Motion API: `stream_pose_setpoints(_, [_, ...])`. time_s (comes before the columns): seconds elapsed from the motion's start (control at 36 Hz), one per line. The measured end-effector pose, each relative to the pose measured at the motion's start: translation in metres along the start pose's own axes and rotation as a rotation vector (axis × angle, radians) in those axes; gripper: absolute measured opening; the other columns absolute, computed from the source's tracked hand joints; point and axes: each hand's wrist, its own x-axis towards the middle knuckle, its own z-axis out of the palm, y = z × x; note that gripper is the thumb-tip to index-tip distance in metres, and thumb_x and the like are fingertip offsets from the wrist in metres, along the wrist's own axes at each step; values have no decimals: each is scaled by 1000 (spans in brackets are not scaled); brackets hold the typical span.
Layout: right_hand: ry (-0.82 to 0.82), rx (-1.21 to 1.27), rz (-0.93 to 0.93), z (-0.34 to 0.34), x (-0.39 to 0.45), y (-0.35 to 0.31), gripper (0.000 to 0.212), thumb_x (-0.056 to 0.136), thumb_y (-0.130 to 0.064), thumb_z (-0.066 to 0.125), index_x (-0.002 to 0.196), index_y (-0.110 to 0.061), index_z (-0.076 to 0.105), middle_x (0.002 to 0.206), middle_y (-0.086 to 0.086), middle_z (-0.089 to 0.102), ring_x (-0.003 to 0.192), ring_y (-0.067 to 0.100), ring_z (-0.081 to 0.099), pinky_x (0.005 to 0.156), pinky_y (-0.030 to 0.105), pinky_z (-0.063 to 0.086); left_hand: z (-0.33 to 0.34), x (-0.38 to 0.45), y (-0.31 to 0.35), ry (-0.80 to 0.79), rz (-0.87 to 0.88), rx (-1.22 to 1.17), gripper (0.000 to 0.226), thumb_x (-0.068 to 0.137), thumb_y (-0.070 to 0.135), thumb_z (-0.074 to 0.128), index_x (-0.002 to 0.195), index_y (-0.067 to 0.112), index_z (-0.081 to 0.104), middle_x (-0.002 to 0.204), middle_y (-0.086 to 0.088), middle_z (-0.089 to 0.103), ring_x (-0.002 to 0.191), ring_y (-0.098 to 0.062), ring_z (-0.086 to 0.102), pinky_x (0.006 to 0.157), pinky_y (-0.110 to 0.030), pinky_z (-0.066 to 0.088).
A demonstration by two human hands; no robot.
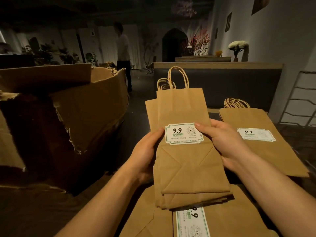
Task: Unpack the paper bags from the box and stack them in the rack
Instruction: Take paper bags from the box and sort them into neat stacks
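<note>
At far left a large torn cardboard box (68, 106) is seen, its flaps ragged and its inside lost in shadow, so what it holds cannot be told. Behind it, in the dim room, a person (123, 53) is seen standing. Just right of the box, a small bundle of flat paper bags (184, 159) is held up between both hands, handles pointing away and a white label (183, 133) facing the camera. The bundle's left edge is gripped by the left hand (147, 151), thumb on the front; its right edge is gripped by the right hand (222, 142), whose thumb rests on the label. Beneath the bundle more labelled bags (188, 221) are lying flat. Further right another stack of bags (259, 142) is laid flat. At the far right edge what is probably a wire rack (301, 98) is seen.
</note>
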Motion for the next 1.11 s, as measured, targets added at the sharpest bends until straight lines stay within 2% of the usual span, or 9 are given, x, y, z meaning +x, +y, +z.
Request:
stream_pose_setpoints(0.08, [51, -45, -52, -2, 2, -1, 18, 94, -11, 66, 111, -9, 71, 95, 13, 78, 87, 28, 76, 74, 42, 63, 1, -2, 1, 29, 25, -27, 40, 102, 42, 47, 126, 15, 66, 114, -12, 75, 98, -27, 74, 77, -38, 59])
stream_pose_setpoints(0.22, [125, 48, -27, -14, 7, -9, 18, 95, -10, 64, 112, -7, 69, 98, 16, 77, 90, 31, 75, 78, 47, 62, -1, -1, 2, 80, 83, 1, 32, 102, 31, 50, 114, 9, 70, 99, -12, 77, 80, -23, 74, 65, -33, 61])
stream_pose_setpoints(0.31, [123, 166, -8, -23, 5, -21, 12, 96, -12, 62, 107, -9, 64, 101, 18, 76, 94, 32, 75, 74, 48, 62, -3, -1, 4, 115, 133, 59, 27, 102, 25, 52, 114, 8, 68, 97, -11, 77, 79, -22, 75, 62, -31, 59])
stream_pose_setpoints(0.42, [95, 159, 11, -25, 3, -24, 18, 95, -14, 63, 111, -8, 67, 103, 17, 76, 95, 32, 75, 70, 46, 63, -4, 1, 5, 136, 182, 125, 24, 98, 24, 59, 118, 11, 66, 105, -12, 77, 90, -27, 75, 71, -36, 59])
stream_pose_setpoints(0.56, [15, 16, 49, -13, 1, -10, 14, 96, -11, 62, 106, -5, 69, 96, 16, 77, 82, 27, 76, 65, 39, 64, -3, 2, 1, 170, 202, 146, 25, 95, 21, 66, 118, 12, 67, 105, -10, 77, 95, -30, 75, 76, -41, 60])
stream_pose_setpoints(0.75, [85, -44, 35, -15, 9, -2, 14, 97, -13, 62, 106, -4, 69, 91, 15, 77, 75, 25, 76, 65, 38, 64, 1, 2, 4, 204, 157, 100, 29, 101, 34, 53, 108, 14, 74, 101, -11, 77, 89, -27, 75, 80, -40, 59])
stream_pose_setpoints(0.92, [210, 155, 59, -24, 13, -10, 16, 99, -13, 59, 113, -5, 62, 99, 19, 76, 89, 31, 76, 68, 46, 63, -3, 6, 3, 246, 183, 125, 26, 101, 25, 55, 113, 7, 70, 100, -15, 77, 91, -31, 74, 81, -42, 57])
stream_pose_setpoints(1.06, [147, 256, 141, -35, 9, -22, 2, 100, -14, 57, 99, -15, 56, 103, 19, 75, 96, 31, 74, 63, 45, 63, -4, 5, 5, 235, 208, 116, 24, 101, 26, 56, 116, 10, 68, 100, -13, 77, 87, -28, 75, 71, -39, 56])
stream_pose_setpoints(1.11, [101, 313, 184, -38, 10, -24, 15, 101, -17, 55, 114, -12, 61, 107, 18, 75, 98, 32, 74, 61, 43, 63, -4, 4, 5, 238, 218, 118, 23, 100, 25, 58, 116, 11, 67, 100, -12, 77, 86, -28, 76, 69, -38, 57])
